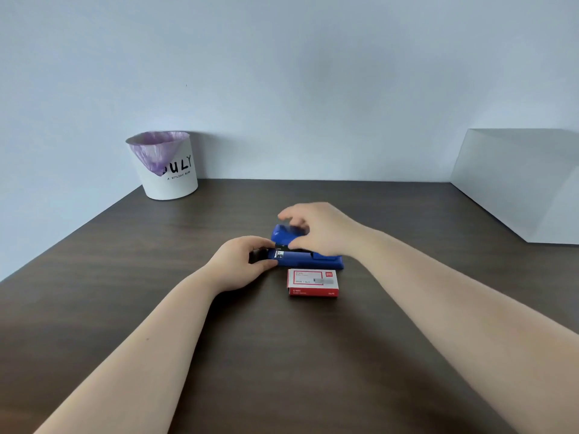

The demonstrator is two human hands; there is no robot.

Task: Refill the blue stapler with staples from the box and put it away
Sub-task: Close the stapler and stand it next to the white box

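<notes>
The blue stapler (300, 260) lies on the dark wooden table (313, 355), near its middle, with its top arm tilted up at the left end. My left hand (241, 263) grips the stapler's left end between thumb and fingers. Over the raised top arm is my right hand (319, 230), with fingers curled on it and blurred. A red and white staple box (312, 282) lies closed on the table just in front of the stapler, touched by neither hand.
A white bin (167, 170) with a purple liner stands at the table's back left against the wall. A pale grey box (526, 183) occupies the back right corner.
</notes>
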